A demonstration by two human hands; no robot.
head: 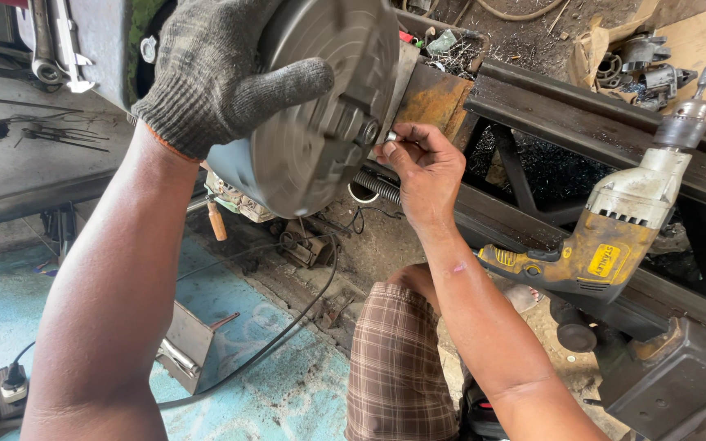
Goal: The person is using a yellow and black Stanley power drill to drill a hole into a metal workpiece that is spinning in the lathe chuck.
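Fingers of the gloved left hand (222,77) are wrapping over the rim of a grey lathe chuck (320,106), up at the frame's top centre. The bare right hand (425,167) is pinching a small metal piece (390,136) at a chuck jaw, fingertips together. A yellow electric drill (614,229) is lying on the steel bed (582,122).

We see yellow label (604,260) on side of electric drill (614,237), right of centre: small rectangle, yellow ground, dark print, sitting on yellow-and-grey casing. We see torn cardboard box (680,41) at top right, brown, flaps open, metal parts inside. We find no signs, no screens.
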